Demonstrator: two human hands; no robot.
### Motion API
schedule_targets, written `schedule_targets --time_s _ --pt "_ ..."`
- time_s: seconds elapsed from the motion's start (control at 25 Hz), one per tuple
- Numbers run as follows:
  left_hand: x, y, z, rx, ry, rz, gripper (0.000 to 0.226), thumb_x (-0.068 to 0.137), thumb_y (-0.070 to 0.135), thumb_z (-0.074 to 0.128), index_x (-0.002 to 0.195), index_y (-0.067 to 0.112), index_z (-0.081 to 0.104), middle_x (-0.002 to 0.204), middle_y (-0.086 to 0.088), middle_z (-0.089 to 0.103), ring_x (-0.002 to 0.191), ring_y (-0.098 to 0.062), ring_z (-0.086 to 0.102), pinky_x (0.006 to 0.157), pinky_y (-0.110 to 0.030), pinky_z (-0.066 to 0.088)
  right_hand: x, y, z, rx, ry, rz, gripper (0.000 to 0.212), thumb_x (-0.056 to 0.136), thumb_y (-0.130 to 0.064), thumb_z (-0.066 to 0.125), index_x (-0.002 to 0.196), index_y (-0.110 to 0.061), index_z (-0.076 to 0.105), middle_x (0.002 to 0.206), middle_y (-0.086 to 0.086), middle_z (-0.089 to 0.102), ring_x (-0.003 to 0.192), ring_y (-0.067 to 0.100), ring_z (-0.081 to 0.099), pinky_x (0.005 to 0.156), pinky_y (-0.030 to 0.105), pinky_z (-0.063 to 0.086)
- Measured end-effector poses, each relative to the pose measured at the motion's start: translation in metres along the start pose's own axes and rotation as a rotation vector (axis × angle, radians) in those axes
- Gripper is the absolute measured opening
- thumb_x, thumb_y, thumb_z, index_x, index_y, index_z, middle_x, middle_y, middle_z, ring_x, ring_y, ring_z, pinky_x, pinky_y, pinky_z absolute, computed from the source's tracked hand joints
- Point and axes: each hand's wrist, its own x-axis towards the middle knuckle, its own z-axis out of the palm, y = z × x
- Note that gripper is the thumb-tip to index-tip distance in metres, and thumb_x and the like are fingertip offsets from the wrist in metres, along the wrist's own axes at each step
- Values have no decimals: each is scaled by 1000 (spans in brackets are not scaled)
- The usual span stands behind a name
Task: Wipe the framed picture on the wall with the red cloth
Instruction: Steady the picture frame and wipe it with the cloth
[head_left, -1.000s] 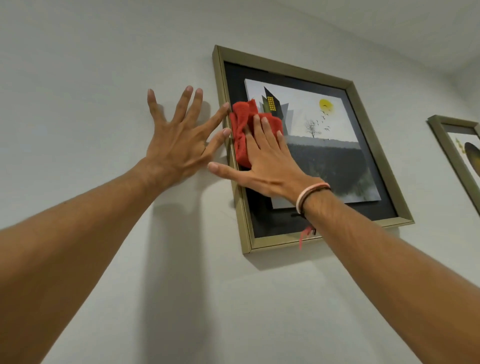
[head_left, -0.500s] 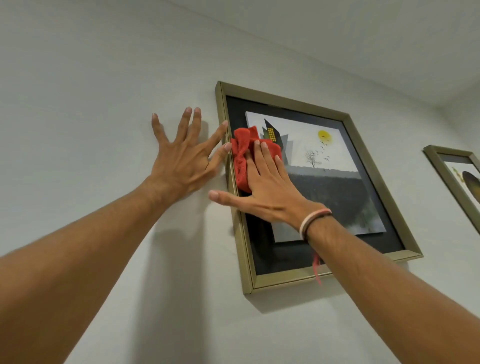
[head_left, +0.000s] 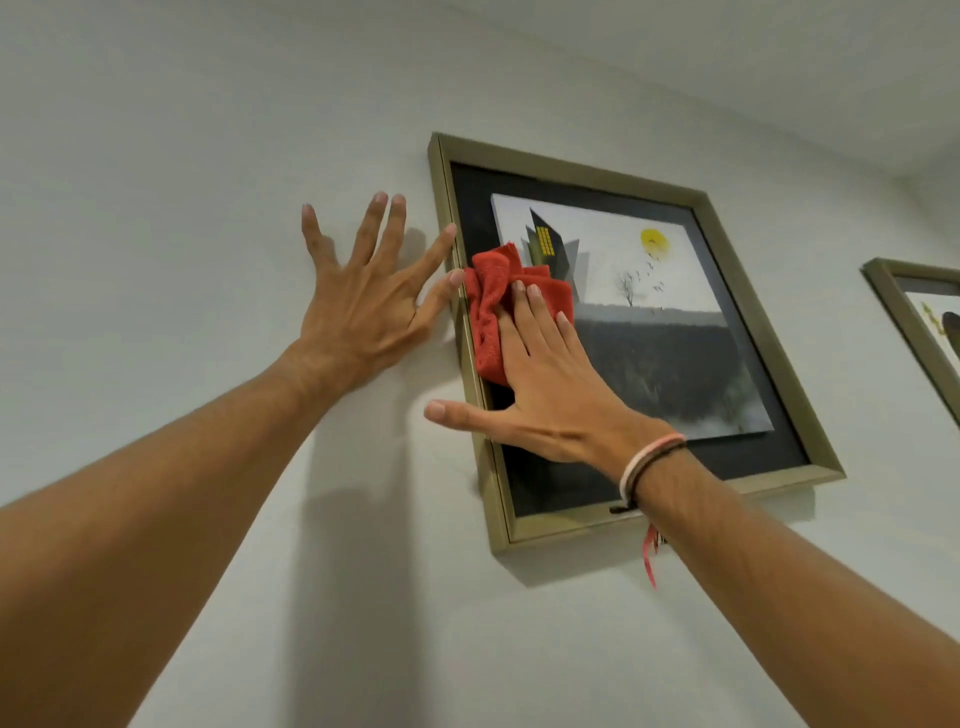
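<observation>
The framed picture (head_left: 748, 291) hangs on the white wall, with a dull gold frame, a black mat and a print of a dark building, a tree and a yellow sun. A crumpled red cloth (head_left: 491, 301) lies against the glass at the picture's left side. My right hand (head_left: 545, 384) presses flat on the cloth, fingers extended, thumb out over the frame's left edge. My left hand (head_left: 363, 306) is spread flat on the wall just left of the frame, thumb and forefinger tips touching the frame's edge.
A second gold-framed picture (head_left: 914, 322) hangs on the wall at the right, cut off by the view's edge. The ceiling meets the wall above. Bare white wall extends left of and below the frame.
The view has tilted, so the picture sits lower in frame than a second ago. My right hand and the cloth stay at the picture's left side, slightly lower on the glass. The left hand keeps its place.
</observation>
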Motion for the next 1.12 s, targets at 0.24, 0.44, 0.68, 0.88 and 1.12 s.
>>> schedule_targets --time_s 0.24,0.44,0.68,0.88,1.12 --pt "-50 34 -3 -71 -66 -8 95 85 83 -2 164 31 -3 175 -13 -8 163 -29 -8 122 -76 -1 -95 -14 24 -9 -60 17 143 60 -106 20 163 -13 -14 172 7 -25 159 17 -27 132 51 -5" --pt "-96 62 -6 -78 -121 -6 104 80 86 -7 164 25 -5 175 -13 -8 163 -28 -6 124 -73 2 -137 -17 20 -8 -143 5 141 63 -105 31 165 -14 -5 175 6 -17 161 18 -21 132 47 -5" --pt "-113 67 -6 -59 -126 3 103 82 86 -5 164 25 -4 175 -15 -6 163 -28 -5 125 -70 2 -159 -22 14 -119 -128 4 125 73 -97 26 164 -11 14 176 11 4 163 24 -3 132 43 2" --pt "-113 65 0 -69 -78 -3 87 93 77 0 164 27 -3 175 -17 -5 163 -29 -3 126 -69 4 -157 -12 9 -296 -130 -34 96 92 -76 37 161 -11 21 175 14 10 163 27 1 133 47 6" --pt "-112 65 1 -46 -64 1 84 95 74 4 164 27 -4 174 -16 -7 163 -29 -4 126 -69 6 -165 45 -5 -411 -188 100 67 104 -47 36 160 -13 22 174 16 15 163 31 8 132 48 12"
